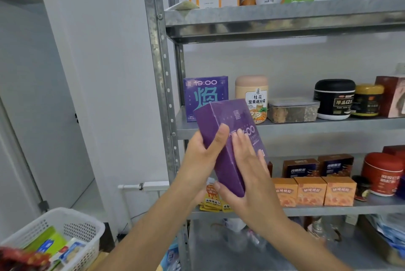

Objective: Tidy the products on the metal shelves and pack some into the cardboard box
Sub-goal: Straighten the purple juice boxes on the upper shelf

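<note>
While both hands carry the purple box (226,167) tilted in front of the metal shelves (306,128), it touches no shelf. Left hand (201,157) grips its left side, thumb on the narrow face, other fingers hidden behind. Right hand (249,174) lies flat on the printed front, fingers (243,141) straight and close together, thumb hooked under the lower corner.

Step in hand, judged: put it beside the matching box (205,97) standing at the left end of the middle shelf. To do that well:
- turn it upright, print facing out
- keep the lower corner supported until the base sits on the shelf
- slide in square; the gap to the beige jar (252,97) looks tight, so avoid nudging the jar

Could equally be headed for packing; cannot tell.

Containers:
- clear lidded tub (292,109) on the middle shelf, right of the jar: brownish dry contents, kind unclear
- white perforated basket (83,218) low left, well apart from the hands: green and blue-white packets, something red blurred at its near edge
- cardboard box: not identifiable in view
</note>
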The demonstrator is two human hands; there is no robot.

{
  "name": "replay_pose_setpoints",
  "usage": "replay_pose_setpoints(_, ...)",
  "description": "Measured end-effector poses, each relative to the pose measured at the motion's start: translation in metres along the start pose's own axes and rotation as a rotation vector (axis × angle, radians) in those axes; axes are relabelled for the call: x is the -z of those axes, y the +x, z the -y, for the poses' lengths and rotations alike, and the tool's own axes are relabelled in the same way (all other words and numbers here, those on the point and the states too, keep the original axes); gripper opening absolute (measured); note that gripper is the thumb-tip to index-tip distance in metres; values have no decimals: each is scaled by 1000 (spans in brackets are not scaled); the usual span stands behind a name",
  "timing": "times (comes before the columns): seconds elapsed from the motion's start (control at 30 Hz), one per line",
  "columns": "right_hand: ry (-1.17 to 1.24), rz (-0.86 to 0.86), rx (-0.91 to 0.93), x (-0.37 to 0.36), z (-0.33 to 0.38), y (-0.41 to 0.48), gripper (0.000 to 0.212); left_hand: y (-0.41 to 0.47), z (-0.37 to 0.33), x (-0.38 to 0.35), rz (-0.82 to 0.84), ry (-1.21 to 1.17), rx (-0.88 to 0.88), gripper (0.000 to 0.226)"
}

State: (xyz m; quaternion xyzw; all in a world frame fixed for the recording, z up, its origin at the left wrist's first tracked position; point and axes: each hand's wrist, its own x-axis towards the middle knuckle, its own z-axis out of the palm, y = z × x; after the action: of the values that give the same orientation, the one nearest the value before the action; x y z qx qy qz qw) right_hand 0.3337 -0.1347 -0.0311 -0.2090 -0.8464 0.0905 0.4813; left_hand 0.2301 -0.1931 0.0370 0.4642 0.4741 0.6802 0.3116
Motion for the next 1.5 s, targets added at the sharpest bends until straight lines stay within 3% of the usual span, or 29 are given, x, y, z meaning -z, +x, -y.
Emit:
replay_pose_setpoints(0.2, 141, 116, 32, 3, -14, -6, 65, 4, 4, 8, -109, -27, 4, 25)
replay_pose_setpoints(0.37, 87, -29, -122, 22, -59, 0, 75, 6, 5, 22, -20, -99, 34, 23)
replay_pose_setpoints(0.43, 210, -14, -199, 29, -61, 1, 92, 7, 5, 24, 6, -126, 40, 31)
replay_pose_setpoints(0.53, 605, 121, -345, 42, -56, -2, 120, 11, 2, 28, 7, -180, 47, 47)
replay_pose_setpoints(0.6, 624, 210, -334, 49, -53, -4, 130, 14, 6, 32, 4, -191, 62, 44)
replay_pose_setpoints(0.73, 576, 135, -300, 47, -46, -7, 120, 18, 15, 31, 10, -224, 89, 55)
replay_pose_setpoints(0.9, 613, 48, -329, 41, -39, -10, 105, 24, 21, 28, -36, -115, -42, 73)
replay_pose_setpoints(1.03, 642, -31, -329, 44, -40, -6, 90, 17, 36, 31, 149, 71, -134, 89)
replay_pose_setpoints(1.17, 619, -66, -320, 48, -46, -2, 97, 11, 55, 39, 261, 362, -253, 122)
replay_pose_setpoints(1.5, 621, -37, -339, 42, -47, 1, 107, 15, 62, 46, 219, 447, -288, 123)
